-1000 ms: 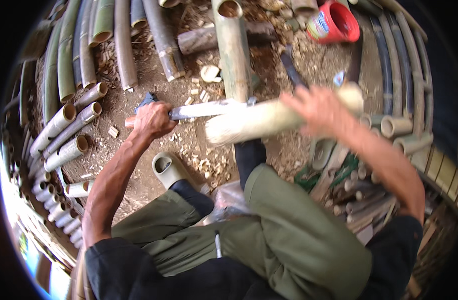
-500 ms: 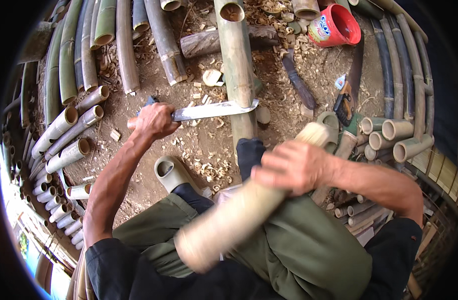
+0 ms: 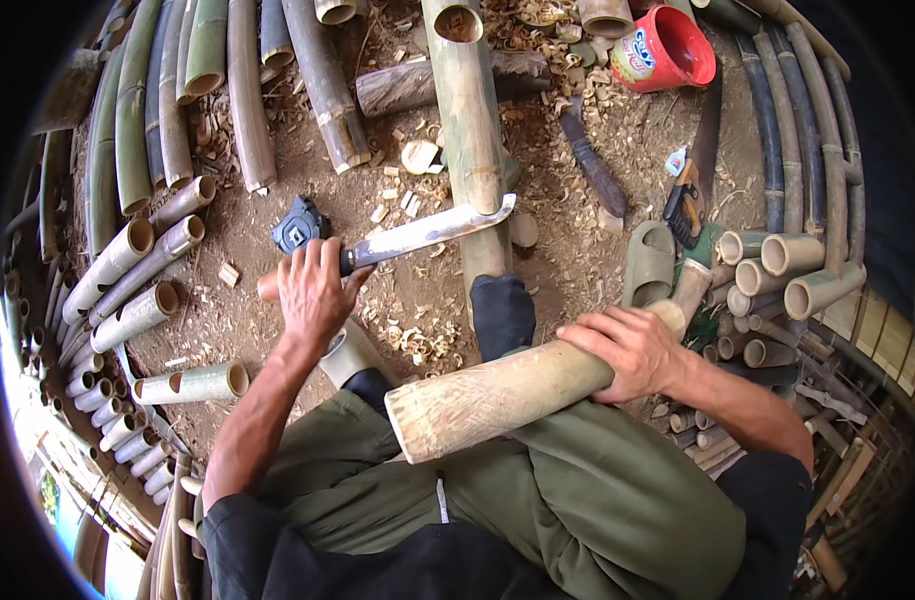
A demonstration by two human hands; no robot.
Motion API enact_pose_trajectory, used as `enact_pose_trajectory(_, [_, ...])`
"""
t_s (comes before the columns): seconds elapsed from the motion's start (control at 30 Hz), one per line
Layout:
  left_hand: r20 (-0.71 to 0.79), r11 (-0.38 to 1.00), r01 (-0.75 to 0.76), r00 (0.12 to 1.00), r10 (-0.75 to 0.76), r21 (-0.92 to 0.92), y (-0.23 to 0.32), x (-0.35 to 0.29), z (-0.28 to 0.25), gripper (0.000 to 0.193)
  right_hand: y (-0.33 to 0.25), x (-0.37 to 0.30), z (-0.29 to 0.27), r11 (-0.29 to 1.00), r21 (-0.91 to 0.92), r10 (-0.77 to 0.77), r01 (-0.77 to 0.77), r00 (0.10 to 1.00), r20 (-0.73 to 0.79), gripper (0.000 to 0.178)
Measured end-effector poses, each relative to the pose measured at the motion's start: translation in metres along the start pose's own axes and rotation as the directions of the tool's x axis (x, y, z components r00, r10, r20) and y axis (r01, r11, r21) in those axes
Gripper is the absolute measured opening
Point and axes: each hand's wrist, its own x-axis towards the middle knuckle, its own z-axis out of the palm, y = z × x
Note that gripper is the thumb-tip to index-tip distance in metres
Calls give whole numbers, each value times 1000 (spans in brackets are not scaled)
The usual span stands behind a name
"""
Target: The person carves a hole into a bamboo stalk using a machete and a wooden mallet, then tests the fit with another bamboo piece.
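Observation:
A long bamboo pole lies on the ground ahead of me, its near end under my dark-socked foot. My left hand is loosely wrapped round the handle of a hook-tipped billhook knife. Its blade lies across the pole, the curved tip reaching past the right side. In my right hand is a thick, pale wooden mallet, gripped near its narrow end. The mallet's broad, scuffed head points left over my lap, apart from the knife.
A dark tape measure sits beyond my left hand. A notched bamboo piece lies at left. To the right are a red bucket, a sheathed-looking knife, a handsaw and an empty clog. Bamboo stacks line both sides.
The mallet has swung up and away from my body, its head now level over my lap. My left hand and the knife handle have dropped slightly nearer, uncovering the tape measure.

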Motion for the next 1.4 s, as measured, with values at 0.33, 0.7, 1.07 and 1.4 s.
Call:
enact_pose_trajectory(0.33, [491, 779, 408, 858, -149, -476, -68, 92, -5, 85, 24, -34, -24, 544, 693, 660, -473, 751, -6, 85])
enact_pose_trajectory(0.7, [562, 994, 56, 827, 4, -90, -76, 141, -37, 80, 46, 8, -87, 641, 752, 582, -157, 737, -342, 91])
enact_pose_trajectory(1.07, [568, 989, 110, 822, -38, -94, -59, 128, -33, 73, 62, 92, -33, 885, 102, 464, -455, 834, -299, 99])
enact_pose_trajectory(1.4, [589, 988, 107, 808, -21, -110, -60, 134, -33, 78, 68, 101, -27, 909, 32, 413, -415, 891, -190, 92])
